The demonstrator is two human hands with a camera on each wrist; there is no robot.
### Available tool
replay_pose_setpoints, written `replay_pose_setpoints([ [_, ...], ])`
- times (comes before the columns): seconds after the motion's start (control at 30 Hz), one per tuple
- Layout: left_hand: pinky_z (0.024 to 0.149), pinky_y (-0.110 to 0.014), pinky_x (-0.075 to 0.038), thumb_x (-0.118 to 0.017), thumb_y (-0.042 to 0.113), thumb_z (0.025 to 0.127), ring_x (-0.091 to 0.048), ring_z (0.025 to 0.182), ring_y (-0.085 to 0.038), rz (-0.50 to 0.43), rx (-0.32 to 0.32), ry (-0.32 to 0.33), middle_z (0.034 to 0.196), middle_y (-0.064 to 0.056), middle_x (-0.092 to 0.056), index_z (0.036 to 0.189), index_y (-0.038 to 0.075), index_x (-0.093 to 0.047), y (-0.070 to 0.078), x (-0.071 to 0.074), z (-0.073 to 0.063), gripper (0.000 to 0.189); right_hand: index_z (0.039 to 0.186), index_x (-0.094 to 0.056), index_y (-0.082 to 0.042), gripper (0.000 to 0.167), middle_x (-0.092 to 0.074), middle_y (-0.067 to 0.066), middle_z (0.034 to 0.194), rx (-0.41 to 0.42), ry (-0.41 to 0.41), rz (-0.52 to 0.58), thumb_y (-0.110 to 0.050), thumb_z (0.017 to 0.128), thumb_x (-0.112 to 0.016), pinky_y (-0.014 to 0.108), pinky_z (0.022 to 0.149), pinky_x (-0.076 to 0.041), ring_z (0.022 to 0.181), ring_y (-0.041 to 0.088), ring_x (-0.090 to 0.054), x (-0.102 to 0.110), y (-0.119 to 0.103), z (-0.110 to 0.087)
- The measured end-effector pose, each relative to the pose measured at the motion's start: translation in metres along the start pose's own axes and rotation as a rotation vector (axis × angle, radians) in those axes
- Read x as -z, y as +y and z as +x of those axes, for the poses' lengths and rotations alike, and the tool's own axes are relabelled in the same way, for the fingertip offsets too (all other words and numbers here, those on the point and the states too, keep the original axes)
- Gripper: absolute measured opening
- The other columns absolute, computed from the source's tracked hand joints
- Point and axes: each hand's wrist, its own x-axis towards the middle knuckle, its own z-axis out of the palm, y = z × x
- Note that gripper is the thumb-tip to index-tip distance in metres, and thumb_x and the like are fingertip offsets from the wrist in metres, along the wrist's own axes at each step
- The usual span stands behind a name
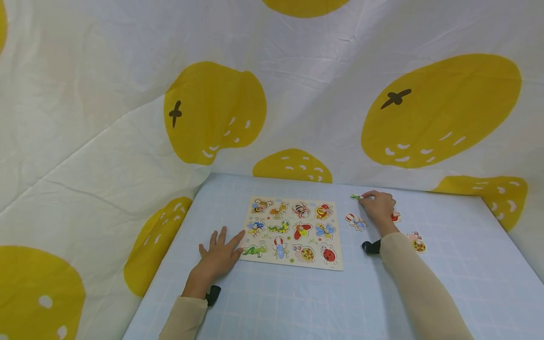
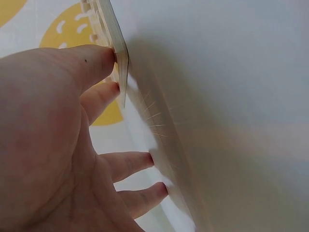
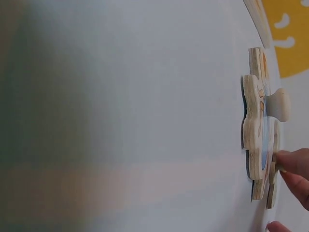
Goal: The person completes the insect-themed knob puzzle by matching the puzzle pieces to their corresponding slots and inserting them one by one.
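A wooden insect puzzle board (image 1: 314, 262) lies on the table. My left hand (image 1: 218, 259) is at its near left corner, fingers spread, with the thumb and one finger against the board's edge (image 2: 121, 58). To the right of the board, my right hand (image 1: 378, 208) pinches a small green grasshopper piece (image 1: 354, 197) between thumb and finger; the hand hides part of it. Just nearer lies a blue stag beetle piece (image 1: 356, 222), whose pale knob (image 3: 279, 105) shows in the right wrist view. My right fingers (image 3: 294, 162) appear behind that piece.
A ladybug piece (image 1: 396, 216), partly hidden by the right hand, and a pink snail piece (image 1: 418, 242) lie right of my right arm. Light blue checked cloth (image 1: 272, 302) covers the table. A white curtain with yellow fruit (image 1: 297, 104) hangs behind and at the left.
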Motion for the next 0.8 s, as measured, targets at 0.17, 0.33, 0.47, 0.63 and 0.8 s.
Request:
replay_pose_setpoints([
  [0.17, 0.101, -0.083, -0.001, -0.053, 0.039, 0.103, -0.003, 0.146, -0.053, -0.003, -0.002, 0.006, 0.163, -0.026, -0.01, 0.157, 0.032, -0.035, -0.0001, -0.0004, 0.0004, 0.057, 0.106, -0.073, -0.001, 0.029, -0.046, 0.032, 0.127, 0.007, 0.004, -0.009, -0.027, 0.093, -0.067, 0.065, 0.095, -0.029, 0.122, 0.053, -0.034, 0.0008, -0.0002, 0.0008],
  [0.33, 0.101, -0.083, -0.002, -0.053, 0.04, 0.103, -0.003, 0.146, -0.053, 0.001, -0.004, 0.004, 0.163, -0.026, -0.01, 0.157, 0.033, -0.035, -0.0005, -0.0013, 0.0001, 0.057, 0.105, -0.073, 0.0, 0.029, -0.048, 0.031, 0.123, 0.015, -0.004, -0.032, -0.026, 0.092, -0.068, 0.065, 0.09, -0.032, 0.118, 0.054, -0.037, 0.002, 0.0001, -0.0012],
  [0.47, 0.101, -0.083, -0.003, -0.053, 0.04, 0.103, -0.004, 0.146, -0.053, 0.003, -0.007, 0.005, 0.163, -0.026, -0.011, 0.157, 0.033, -0.035, -0.0005, -0.0013, -0.0005, 0.057, 0.105, -0.073, 0.0, 0.029, -0.05, 0.029, 0.121, 0.02, -0.016, -0.06, -0.027, 0.093, -0.067, 0.064, 0.087, -0.034, 0.116, 0.053, -0.039, 0.002, -0.0004, -0.0017],
  [0.63, 0.101, -0.083, -0.003, -0.053, 0.04, 0.103, -0.004, 0.146, -0.054, 0.002, -0.006, 0.006, 0.163, -0.027, -0.011, 0.157, 0.033, -0.036, -0.0001, -0.0005, -0.0005, 0.057, 0.105, -0.072, -0.001, 0.029, -0.048, 0.028, 0.122, 0.01, -0.033, -0.062, -0.026, 0.094, -0.065, 0.062, 0.088, -0.034, 0.116, 0.051, -0.039, 0.0029, -0.0031, -0.0021],
  [0.8, 0.102, -0.082, -0.002, -0.052, 0.04, 0.103, -0.003, 0.147, -0.053, -0.001, 0.0, -0.002, 0.163, -0.025, -0.01, 0.157, 0.033, -0.035, 0.0004, 0.0002, -0.0008, 0.056, 0.106, -0.072, 0.0, 0.03, -0.047, 0.029, 0.124, 0.001, -0.038, -0.057, -0.028, 0.094, -0.065, 0.063, 0.089, -0.033, 0.117, 0.051, -0.037, 0.0033, -0.0036, -0.0027],
])
